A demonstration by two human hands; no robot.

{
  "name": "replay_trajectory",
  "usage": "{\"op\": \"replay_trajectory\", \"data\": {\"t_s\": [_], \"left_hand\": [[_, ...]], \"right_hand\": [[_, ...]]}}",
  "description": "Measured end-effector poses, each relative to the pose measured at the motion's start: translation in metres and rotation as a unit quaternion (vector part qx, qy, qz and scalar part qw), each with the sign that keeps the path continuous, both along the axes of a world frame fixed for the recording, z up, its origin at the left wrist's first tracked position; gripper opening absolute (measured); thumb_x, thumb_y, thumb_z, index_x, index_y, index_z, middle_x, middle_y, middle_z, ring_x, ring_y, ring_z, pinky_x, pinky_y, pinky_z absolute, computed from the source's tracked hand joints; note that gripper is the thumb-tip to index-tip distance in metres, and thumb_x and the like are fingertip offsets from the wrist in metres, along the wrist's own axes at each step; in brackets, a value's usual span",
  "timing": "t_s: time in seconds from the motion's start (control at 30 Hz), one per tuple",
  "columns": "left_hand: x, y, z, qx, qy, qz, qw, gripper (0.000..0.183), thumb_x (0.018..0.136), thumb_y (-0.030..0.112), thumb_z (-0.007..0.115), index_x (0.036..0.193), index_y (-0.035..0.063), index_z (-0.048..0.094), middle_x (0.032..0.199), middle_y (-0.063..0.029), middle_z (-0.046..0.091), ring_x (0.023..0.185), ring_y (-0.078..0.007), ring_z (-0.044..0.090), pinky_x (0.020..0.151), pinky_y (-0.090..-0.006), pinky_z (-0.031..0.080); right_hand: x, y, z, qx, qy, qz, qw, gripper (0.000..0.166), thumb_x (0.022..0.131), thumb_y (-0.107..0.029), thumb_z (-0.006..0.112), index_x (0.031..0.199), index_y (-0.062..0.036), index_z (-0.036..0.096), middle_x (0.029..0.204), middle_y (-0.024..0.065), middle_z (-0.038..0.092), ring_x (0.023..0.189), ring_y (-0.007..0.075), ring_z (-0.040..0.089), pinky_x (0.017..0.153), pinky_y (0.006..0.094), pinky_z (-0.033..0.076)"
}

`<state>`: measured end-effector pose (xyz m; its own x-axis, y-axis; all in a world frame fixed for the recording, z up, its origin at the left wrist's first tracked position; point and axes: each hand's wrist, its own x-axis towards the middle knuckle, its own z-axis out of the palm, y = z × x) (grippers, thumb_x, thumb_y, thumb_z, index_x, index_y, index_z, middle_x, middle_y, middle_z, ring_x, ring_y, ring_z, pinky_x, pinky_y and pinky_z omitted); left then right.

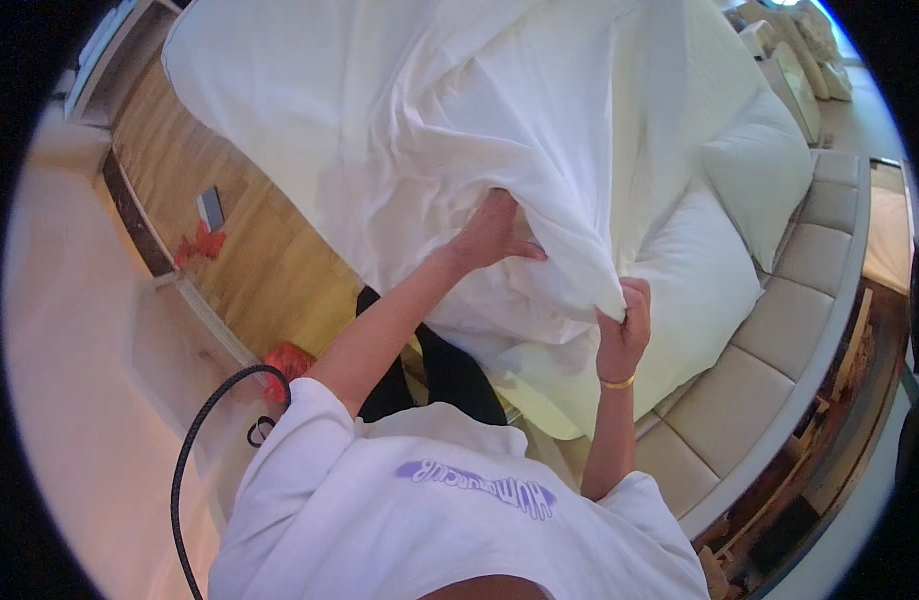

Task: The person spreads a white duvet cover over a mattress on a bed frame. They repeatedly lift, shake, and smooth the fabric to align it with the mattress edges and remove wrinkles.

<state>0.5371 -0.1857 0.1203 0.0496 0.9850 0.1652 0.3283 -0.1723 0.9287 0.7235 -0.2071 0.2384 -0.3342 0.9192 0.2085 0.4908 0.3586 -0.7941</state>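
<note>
A rumpled white bedding cloth [474,112] is heaped over the bed in front of me. My right hand [629,322], with a gold-coloured bracelet at its wrist, pinches a corner of that cloth. To its left, my left hand [493,232] reaches into the folds with its thumb held apart. Cloth hides its fingertips, so whether they grip anything cannot be seen. Just right of my right hand lies a white pillow [703,277], and a second white pillow [767,172] leans beyond it.
A padded beige headboard [786,307] borders the bed on the right. On the wooden floor [257,225] at left are a small grey-and-white box [210,208] and red plastic [204,244]. A red bag [287,364] sits by the wall near my left arm. A black cable [180,465] loops beside me.
</note>
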Motion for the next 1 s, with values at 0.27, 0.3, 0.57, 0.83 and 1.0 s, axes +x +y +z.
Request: {"op": "replay_trajectory", "data": {"t_s": [0.27,0.3,0.57,0.83,1.0], "left_hand": [[0.069,-0.004,0.026,-0.112,-0.176,-0.222,0.952,0.062,0.065,0.041,0.061,0.109,0.0017,0.045,0.112,-0.0175,0.045,0.106,-0.0319,0.039,0.09,-0.0379,0.029],[0.074,-0.013,0.015,-0.191,-0.322,-0.255,0.891,0.06,0.067,0.044,0.058,0.108,0.0017,0.046,0.111,-0.018,0.046,0.105,-0.0321,0.04,0.089,-0.0376,0.03],[0.062,-0.121,0.036,-0.426,-0.173,0.0,0.888,0.045,0.073,0.025,0.058,0.109,0.0021,0.044,0.105,-0.0136,0.051,0.097,-0.026,0.048,0.083,-0.0323,0.037],[-0.004,-0.201,0.121,-0.243,0.139,-0.121,0.952,0.043,0.068,0.024,0.062,0.099,-0.0012,0.047,0.081,-0.0186,0.056,0.078,-0.0324,0.055,0.07,-0.036,0.043],[0.003,-0.244,0.119,-0.326,0.027,-0.079,0.942,0.053,0.067,0.025,0.062,0.107,-0.0003,0.038,0.09,-0.0258,0.051,0.085,-0.0358,0.052,0.072,-0.0351,0.042]], "right_hand": [[0.035,-0.021,0.038,-0.025,0.088,-0.013,0.996,0.013,0.067,-0.002,0.049,0.08,0.0013,0.047,0.084,0.0077,0.044,0.077,0.0159,0.041,0.07,0.0237,0.034],[0.038,-0.022,0.038,-0.03,0.087,-0.007,0.996,0.013,0.067,-0.002,0.048,0.08,0.0014,0.047,0.085,0.0074,0.044,0.077,0.0156,0.041,0.07,0.0234,0.034],[0.064,-0.045,-0.007,-0.067,0.062,-0.091,0.992,0.02,0.069,-0.004,0.055,0.087,0.0018,0.05,0.087,0.0091,0.046,0.082,0.0193,0.044,0.073,0.0267,0.036],[0.008,-0.078,-0.054,-0.45,0.15,-0.233,0.849,0.035,0.079,-0.03,0.048,0.102,-0.0037,0.049,0.103,0.008,0.046,0.096,0.0185,0.043,0.077,0.0282,0.038],[-0.013,-0.066,-0.101,-0.585,0.172,-0.057,0.791,0.056,0.075,-0.039,0.049,0.115,-0.0025,0.037,0.094,0.0075,0.053,0.081,0.0182,0.052,0.07,0.0307,0.042]]}}
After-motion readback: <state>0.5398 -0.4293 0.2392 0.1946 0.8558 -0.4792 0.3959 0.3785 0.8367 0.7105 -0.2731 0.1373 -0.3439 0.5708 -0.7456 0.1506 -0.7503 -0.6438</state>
